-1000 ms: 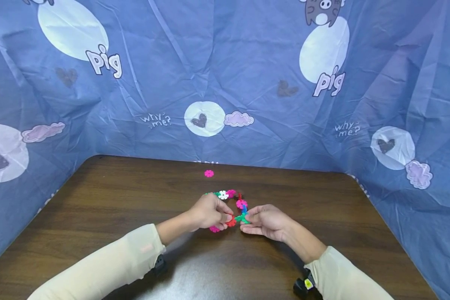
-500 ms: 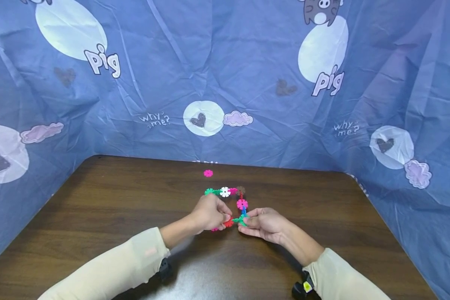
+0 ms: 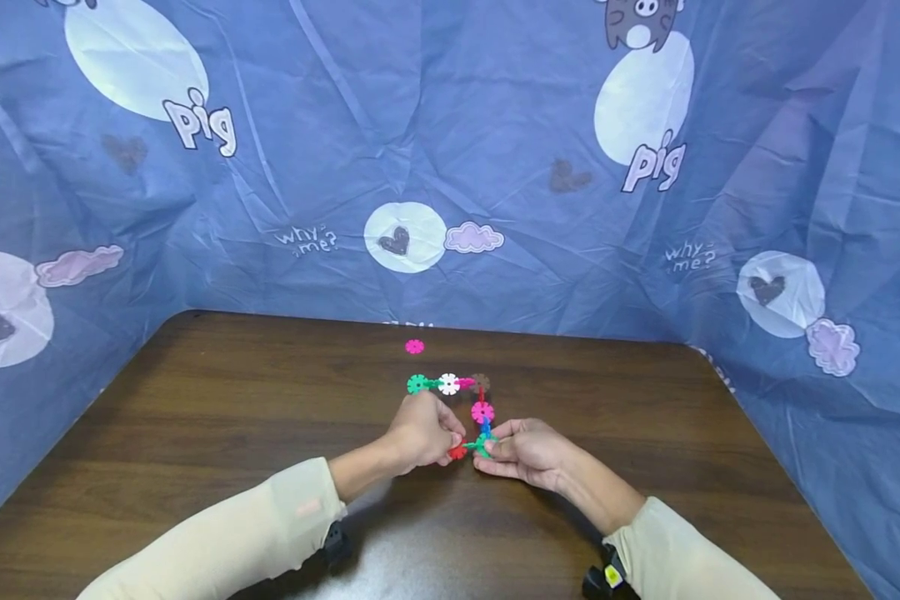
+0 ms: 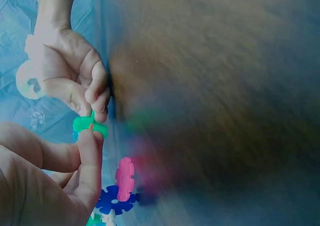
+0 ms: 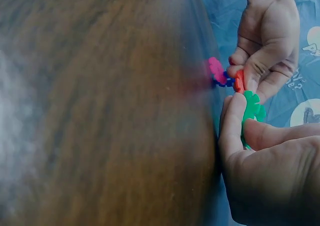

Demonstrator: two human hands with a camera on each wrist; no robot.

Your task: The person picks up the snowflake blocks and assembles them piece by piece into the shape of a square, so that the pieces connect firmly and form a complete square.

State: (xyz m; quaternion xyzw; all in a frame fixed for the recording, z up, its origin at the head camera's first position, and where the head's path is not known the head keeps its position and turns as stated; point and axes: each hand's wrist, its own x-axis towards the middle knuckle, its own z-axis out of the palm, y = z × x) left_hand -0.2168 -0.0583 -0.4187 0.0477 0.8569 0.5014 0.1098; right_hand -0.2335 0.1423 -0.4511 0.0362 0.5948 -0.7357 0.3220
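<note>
A chain of notched, flower-shaped plastic discs in several colours bends round between the two hands. My left hand (image 3: pixel 423 432) pinches a red disc (image 5: pixel 239 81) between thumb and fingers. At the near right corner, my right hand (image 3: pixel 528 452) pinches a green disc (image 3: pixel 484 445), which meets the red one through another green disc. Beyond them the chain runs through blue, a pink disc (image 3: pixel 482 412), brown and a white disc (image 3: pixel 449 383) to a green end disc (image 3: pixel 417 383). In the left wrist view, a dark blue disc (image 4: pixel 111 201) and a pink disc (image 4: pixel 125 179) hang below the left hand.
A loose pink disc (image 3: pixel 415 347) lies behind the chain, near the far edge of the brown wooden table (image 3: pixel 270 367). A blue printed cloth (image 3: pixel 307 167) rises behind the table and along its sides.
The far row of the chain has come out from behind my left hand. The pink disc below that hand has gone out of sight in the head view. Both hands keep their pinch.
</note>
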